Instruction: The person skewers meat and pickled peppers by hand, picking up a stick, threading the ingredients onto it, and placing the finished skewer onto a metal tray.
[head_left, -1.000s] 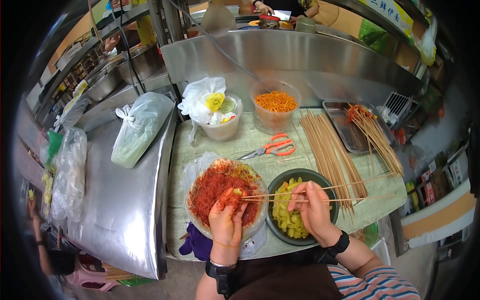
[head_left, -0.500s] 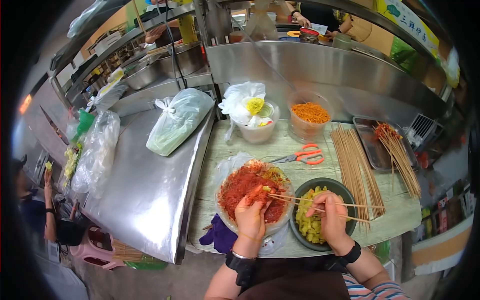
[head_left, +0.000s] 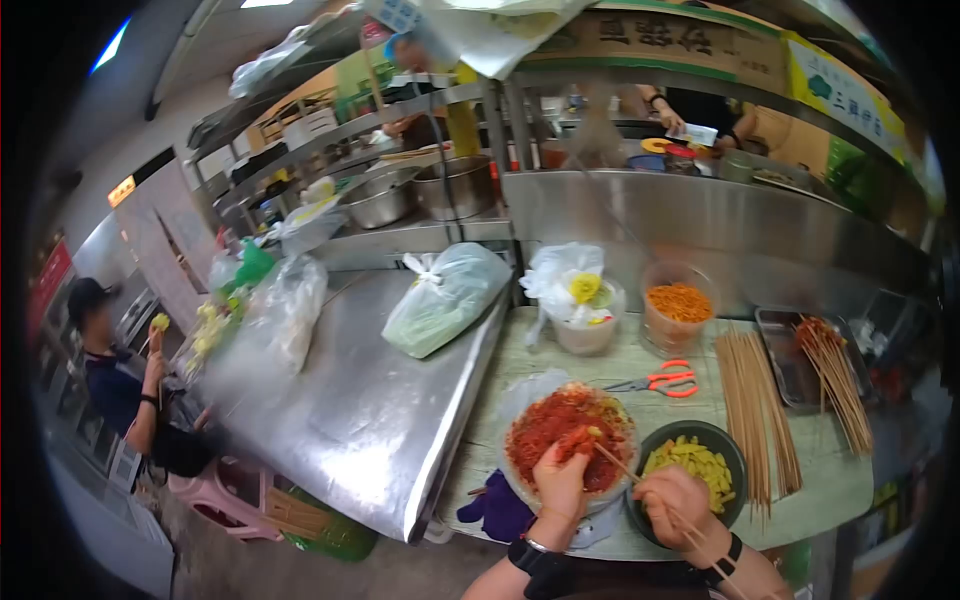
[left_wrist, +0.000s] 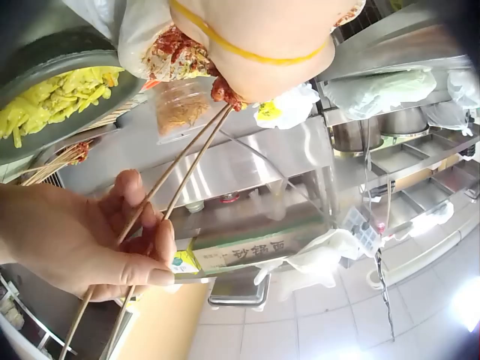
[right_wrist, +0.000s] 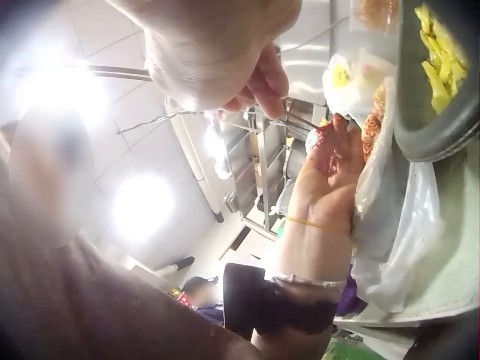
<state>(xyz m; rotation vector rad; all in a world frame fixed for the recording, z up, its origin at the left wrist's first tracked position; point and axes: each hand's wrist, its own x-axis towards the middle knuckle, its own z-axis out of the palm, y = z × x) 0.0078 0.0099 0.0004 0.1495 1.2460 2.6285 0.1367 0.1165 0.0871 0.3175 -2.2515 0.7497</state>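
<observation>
Over a bowl of red paste (head_left: 530,411), my left hand (head_left: 561,481) pinches a red-coated food piece (head_left: 574,443) in its fingertips. Two thin wooden skewers (left_wrist: 174,184) run from that piece to my right hand (head_left: 680,505), whose fingers curl round them above a dark bowl (head_left: 641,516) of yellow-green pickled pieces (head_left: 708,470). In the right wrist view red paste coats the fingers of my left hand (right_wrist: 321,191). The skewer tips are hidden in the food.
Orange-handled scissors (head_left: 668,379), a tub of orange shreds (head_left: 680,303), loose skewers (head_left: 757,415) and a metal tray (head_left: 790,385) with coated skewers lie behind the bowls. A purple cloth (head_left: 505,508) is at the table's front. Left is a steel counter (head_left: 350,430) with bags; a person (head_left: 130,380) stands beyond.
The head view has swung left and up, showing more counter and the person. My right hand has turned, and the skewers now slope down to the right, closer together.
</observation>
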